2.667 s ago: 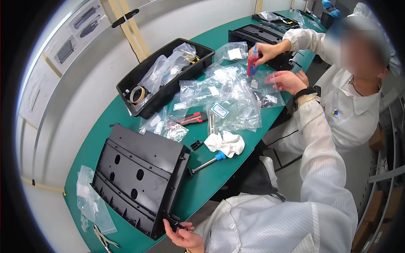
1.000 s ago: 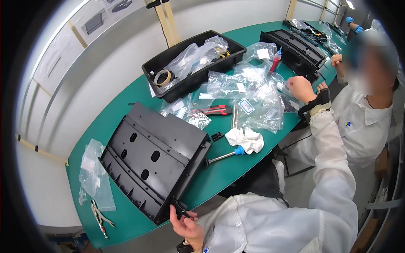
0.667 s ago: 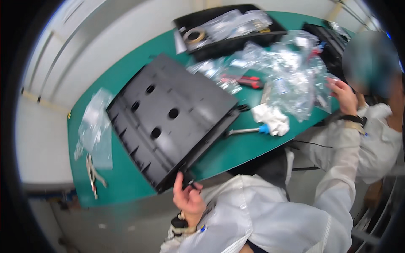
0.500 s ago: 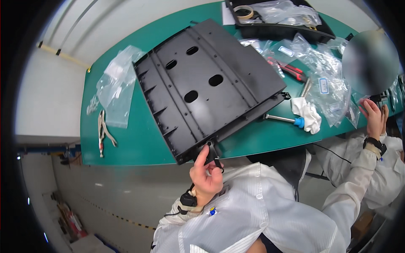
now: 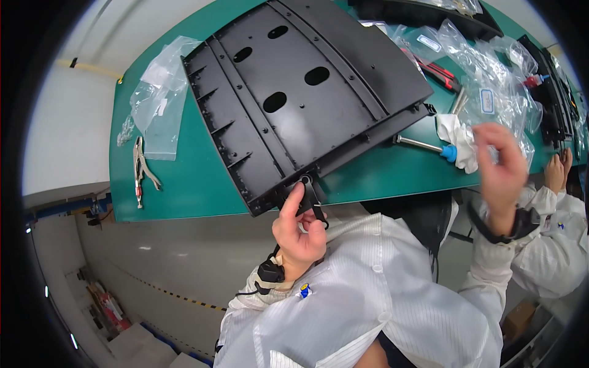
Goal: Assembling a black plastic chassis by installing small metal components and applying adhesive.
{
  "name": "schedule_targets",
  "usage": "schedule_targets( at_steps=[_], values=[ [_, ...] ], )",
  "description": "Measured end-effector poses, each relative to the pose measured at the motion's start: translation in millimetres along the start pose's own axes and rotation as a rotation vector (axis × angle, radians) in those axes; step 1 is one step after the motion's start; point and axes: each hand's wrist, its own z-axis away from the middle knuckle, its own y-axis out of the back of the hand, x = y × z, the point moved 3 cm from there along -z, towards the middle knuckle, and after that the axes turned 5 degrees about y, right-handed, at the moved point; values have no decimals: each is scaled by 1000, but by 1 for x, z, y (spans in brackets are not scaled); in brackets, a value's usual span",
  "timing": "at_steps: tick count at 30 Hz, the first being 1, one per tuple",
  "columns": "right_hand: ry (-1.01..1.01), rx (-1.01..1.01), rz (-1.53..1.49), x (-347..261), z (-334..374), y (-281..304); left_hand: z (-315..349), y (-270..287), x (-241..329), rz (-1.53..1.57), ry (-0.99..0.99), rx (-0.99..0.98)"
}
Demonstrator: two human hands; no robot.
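A black panel (image 5: 331, 122) with four oval holes and raised ribs lies slantwise on the green desk (image 5: 205, 184), its nearest corner coming to the front edge as seen from above. At that corner, the grip of the left hand (image 5: 297, 236) is closed on a small black fitting (image 5: 311, 201), index finger laid along it, with the wrist out past the desk edge. The right hand (image 5: 502, 168) is blurred and raised in front of the desk's front edge, well apart from the panel; its grip is loose, fingers bent and parted.

Left of the panel, a strip of green surface gives room up to the locking pliers (image 5: 142, 172) and a clear bag (image 5: 161, 104), whose upper end comes close to the panel's side. On the right, a wedge of green widens between panel and front edge. Bordering it is a metal rod (image 5: 417, 143) with a blue end, its tip just beside the panel; whether they touch I cannot tell. The blue end meets a white cloth (image 5: 457, 141).

Beyond, a red-and-black knife (image 5: 443, 76) and clear bags (image 5: 497, 80) crowd the panel's far right side, below a black bin (image 5: 423, 15). Farther right, a co-worker's hands (image 5: 557, 170) are at the desk edge.
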Motion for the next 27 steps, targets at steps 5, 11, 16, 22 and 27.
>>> schedule_targets(
  at_steps=[5,11,16,22,27],
  values=[
    [357,-345,13,-39,23,-81,-2,-9,1,43,7,38],
    [335,-378,75,-41,35,-83,2,-5,-3,126,29,63],
    [306,-180,-1,-37,32,-52,-1,-11,0,62,15,55],
    [101,299,330,1,4,19,5,-6,1,11,107,97],
    [-154,373,786,70,-3,60,5,-12,-1,47,124,123]
  ],
)
